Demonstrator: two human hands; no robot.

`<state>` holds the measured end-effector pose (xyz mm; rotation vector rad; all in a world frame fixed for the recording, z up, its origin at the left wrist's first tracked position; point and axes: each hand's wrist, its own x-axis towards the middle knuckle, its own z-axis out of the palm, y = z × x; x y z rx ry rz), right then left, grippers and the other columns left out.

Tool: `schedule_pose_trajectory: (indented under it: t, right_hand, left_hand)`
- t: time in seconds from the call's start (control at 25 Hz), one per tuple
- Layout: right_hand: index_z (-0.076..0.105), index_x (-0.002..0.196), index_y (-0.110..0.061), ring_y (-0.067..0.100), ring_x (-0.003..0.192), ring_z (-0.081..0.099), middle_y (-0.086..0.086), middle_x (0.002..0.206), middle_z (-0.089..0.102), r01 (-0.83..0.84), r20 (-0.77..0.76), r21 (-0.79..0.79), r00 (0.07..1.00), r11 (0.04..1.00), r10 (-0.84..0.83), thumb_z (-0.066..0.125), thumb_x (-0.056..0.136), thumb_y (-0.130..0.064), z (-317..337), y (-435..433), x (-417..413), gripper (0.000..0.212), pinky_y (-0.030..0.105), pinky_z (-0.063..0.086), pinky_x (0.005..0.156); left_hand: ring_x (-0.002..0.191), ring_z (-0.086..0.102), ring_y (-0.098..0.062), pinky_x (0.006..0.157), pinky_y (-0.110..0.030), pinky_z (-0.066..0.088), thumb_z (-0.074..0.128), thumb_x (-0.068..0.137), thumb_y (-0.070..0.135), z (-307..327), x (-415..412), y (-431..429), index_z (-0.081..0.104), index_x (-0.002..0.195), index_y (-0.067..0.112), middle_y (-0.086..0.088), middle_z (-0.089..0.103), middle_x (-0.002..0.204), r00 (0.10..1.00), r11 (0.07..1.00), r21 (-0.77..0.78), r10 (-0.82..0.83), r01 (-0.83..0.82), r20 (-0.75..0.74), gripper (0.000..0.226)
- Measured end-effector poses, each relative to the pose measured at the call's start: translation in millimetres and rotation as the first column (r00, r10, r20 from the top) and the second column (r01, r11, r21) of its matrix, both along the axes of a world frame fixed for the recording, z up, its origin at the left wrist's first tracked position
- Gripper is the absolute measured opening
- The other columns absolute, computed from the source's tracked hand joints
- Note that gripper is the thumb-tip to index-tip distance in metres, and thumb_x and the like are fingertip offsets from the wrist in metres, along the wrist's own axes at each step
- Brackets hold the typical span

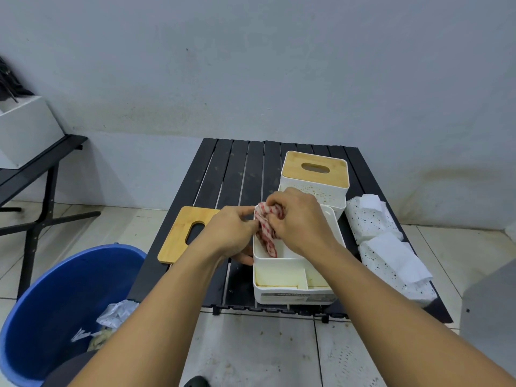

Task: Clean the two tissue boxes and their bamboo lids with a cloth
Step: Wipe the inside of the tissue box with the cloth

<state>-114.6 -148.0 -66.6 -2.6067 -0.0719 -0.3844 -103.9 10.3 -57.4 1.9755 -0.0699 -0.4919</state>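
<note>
Gripping bunched cloth point(266, 233) in right hand point(298, 219) inside open tissue box point(293, 298), left hand point(231, 233) curled on its left wall. Sits at table point(237, 169) near edge, loose lid point(178, 238) by left edge, lidded box point(312, 191) behind.

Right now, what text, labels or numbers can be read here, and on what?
"TISSUE HOLDER", blurred, likely reading: grey label on the near wall of the open tissue box.
Smaller print beside it: too blurred to read.
No other text visible.

loose lid point(184, 236) left of open box point(293, 277), lidded box point(314, 181) behind
</note>
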Motion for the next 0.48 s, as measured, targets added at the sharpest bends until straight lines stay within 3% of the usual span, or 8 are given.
schedule_pose_trajectory:
  t: [0.16,0.24,0.32,0.4,0.48]
  right_hand:
    - [0.071,0.113,-0.025,0.017,0.095,0.059,-0.002,0.106,0.067,0.018,-0.021,0.012,1.0,1.0,-0.018,0.074,0.092,-0.027,-6.4,8.7,5.7,0.021,0.029,0.05,0.081]
    - [0.071,0.114,-0.023,0.022,0.097,0.063,0.0,0.109,0.069,-0.006,-0.247,-0.085,0.969,0.996,-0.016,0.072,0.093,-0.026,-14.7,8.5,17.7,0.021,0.03,0.053,0.085]
    - [0.07,0.118,-0.024,0.023,0.096,0.065,0.003,0.112,0.07,-0.122,-0.528,-0.261,0.849,0.957,-0.036,0.072,0.09,-0.027,-22.8,9.5,24.9,0.028,0.033,0.055,0.088]
    - [0.071,0.121,-0.028,0.021,0.092,0.063,0.001,0.109,0.071,-0.255,-0.612,-0.303,0.791,0.918,0.018,0.074,0.089,-0.029,-25.4,5.2,26.0,0.033,0.031,0.053,0.083]
    - [0.073,0.121,-0.03,0.019,0.095,0.062,-0.005,0.11,0.072,-0.326,-0.622,-0.195,0.771,0.925,0.14,0.071,0.092,-0.026,-21.9,-3.8,20.7,0.029,0.031,0.051,0.084]
  left_hand:
    - [0.067,0.078,-0.025,0.06,-0.042,0.065,0.052,0.107,0.017,1.9,0.0,3.2,0.063,0.131,0.029,0.013,0.068,0.09,1.0,1.0,-0.012,0.014,-0.014,-0.005,0.029]
    - [0.069,0.079,-0.028,0.06,-0.04,0.066,0.051,0.107,0.014,4.6,-3.1,2.5,0.064,0.127,0.031,0.015,0.066,0.086,1.0,0.999,-0.035,0.008,-0.008,-0.011,0.029]
    - [0.07,0.079,-0.028,0.056,-0.037,0.065,0.051,0.107,0.013,5.3,-7.6,-1.2,0.061,0.116,0.036,0.016,0.065,0.086,1.0,1.0,-0.028,-0.014,0.014,0.008,0.027]
    - [0.07,0.078,-0.027,0.053,-0.034,0.063,0.05,0.107,0.013,4.3,-9.6,-4.3,0.058,0.113,0.039,0.015,0.065,0.089,1.0,1.0,-0.025,-0.002,0.003,0.027,0.028]
    - [0.069,0.078,-0.026,0.054,-0.036,0.064,0.048,0.107,0.012,1.1,-7.8,-5.8,0.06,0.115,0.037,0.011,0.068,0.096,0.999,1.0,-0.01,0.017,-0.016,0.052,0.03]
